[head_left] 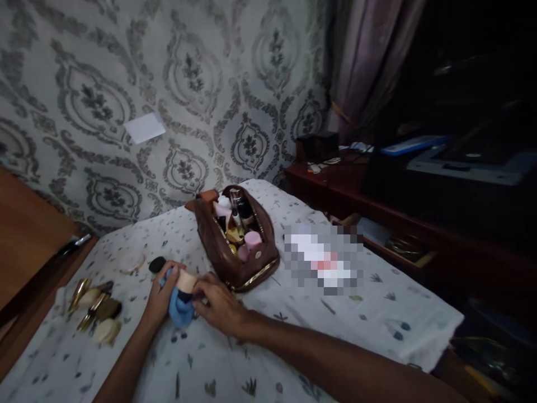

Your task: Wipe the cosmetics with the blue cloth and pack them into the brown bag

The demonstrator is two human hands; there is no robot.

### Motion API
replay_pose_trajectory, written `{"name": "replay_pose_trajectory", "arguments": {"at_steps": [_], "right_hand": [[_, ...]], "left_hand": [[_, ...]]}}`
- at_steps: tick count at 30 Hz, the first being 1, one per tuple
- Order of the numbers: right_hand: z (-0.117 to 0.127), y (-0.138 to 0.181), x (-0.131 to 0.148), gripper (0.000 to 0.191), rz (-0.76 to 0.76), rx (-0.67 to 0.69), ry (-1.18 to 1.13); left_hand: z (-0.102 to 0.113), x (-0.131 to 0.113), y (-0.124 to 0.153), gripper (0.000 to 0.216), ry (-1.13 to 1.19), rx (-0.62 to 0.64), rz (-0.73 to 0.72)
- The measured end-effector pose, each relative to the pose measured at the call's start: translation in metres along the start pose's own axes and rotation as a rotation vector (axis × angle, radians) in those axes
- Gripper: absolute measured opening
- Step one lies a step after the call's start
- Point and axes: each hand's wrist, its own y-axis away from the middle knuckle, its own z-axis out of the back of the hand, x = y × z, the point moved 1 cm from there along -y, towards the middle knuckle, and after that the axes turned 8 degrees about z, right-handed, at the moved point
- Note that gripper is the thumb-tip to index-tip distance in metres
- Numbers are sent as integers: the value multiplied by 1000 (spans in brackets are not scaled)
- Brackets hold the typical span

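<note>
My left hand is closed around a small beige cosmetic bottle with a dark band or cap, together with a blue cloth. The cloth bunches under and beside the bottle. From the other side, the bent fingers of my right hand press against the bottle near its dark end; the exact contact is partly hidden. Just beyond my hands stands an unzipped brown makeup bag, packed with cosmetics, among them a pink-lidded jar and a dark bottle.
Several gold and beige cosmetics lie on the patterned bedsheet at left. A pale round compact and a dark round one sit nearer. A blurred-out item lies right of the bag. An open drawer borders the right side.
</note>
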Motion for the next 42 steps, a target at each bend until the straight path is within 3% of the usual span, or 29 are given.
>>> {"name": "replay_pose_trajectory", "arguments": {"at_steps": [4, 9, 17, 22, 28, 32, 37, 42], "right_hand": [[1, -3, 2, 20, 7, 11, -58], [-3, -4, 7, 26, -16, 45, 3], [-15, -15, 17, 44, 13, 166, 146], [-30, -16, 27, 48, -8, 141, 92], [-42, -15, 21, 58, 30, 73, 4], [-42, -17, 11, 54, -7, 6, -124], [-39, -19, 7, 58, -67, -52, -184], [-39, -19, 9, 51, -167, -101, -196]], "left_hand": [[4, -5, 4, 43, -1, -80, -77], [13, -6, 8, 47, 33, -187, -65], [18, 10, 26, 53, 118, -126, -16], [26, 21, 32, 43, 150, -165, -23], [37, 32, 32, 46, 63, -175, -74], [53, 38, 27, 46, -48, -105, -117], [82, 43, 23, 47, -188, 59, 24], [91, 30, 30, 52, -316, 333, -52]]}}
